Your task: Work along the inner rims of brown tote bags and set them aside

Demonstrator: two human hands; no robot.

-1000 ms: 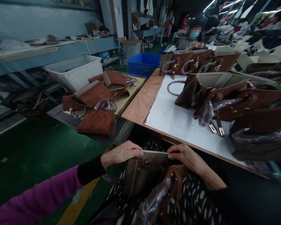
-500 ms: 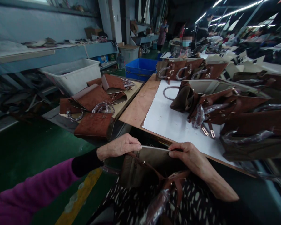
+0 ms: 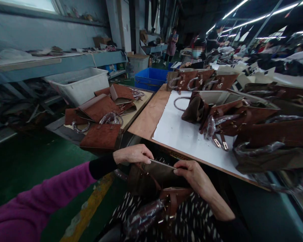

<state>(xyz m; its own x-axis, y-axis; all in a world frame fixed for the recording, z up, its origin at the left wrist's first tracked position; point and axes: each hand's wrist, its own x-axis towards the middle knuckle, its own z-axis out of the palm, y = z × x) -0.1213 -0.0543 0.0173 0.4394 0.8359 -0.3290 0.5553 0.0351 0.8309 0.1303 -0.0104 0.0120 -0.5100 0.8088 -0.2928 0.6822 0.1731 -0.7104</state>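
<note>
A brown handbag (image 3: 151, 178) rests on my lap, its handle wrapped in clear plastic (image 3: 143, 218). My left hand (image 3: 132, 154) pinches the left end of the bag's top edge. My right hand (image 3: 192, 176) pinches the right end of the same pale edge. Both hands are closed on the bag just below the table's near edge.
A wooden table (image 3: 147, 117) with a white sheet (image 3: 181, 134) carries several brown handbags (image 3: 242, 117). More brown bags (image 3: 101, 111) lie on a low stand at left. A white bin (image 3: 78, 82) and a blue crate (image 3: 151, 77) stand behind. A masked person (image 3: 195, 55) sits beyond.
My hands and the bag have drawn slightly closer together and lower on my lap. The view has tilted up a little.
</note>
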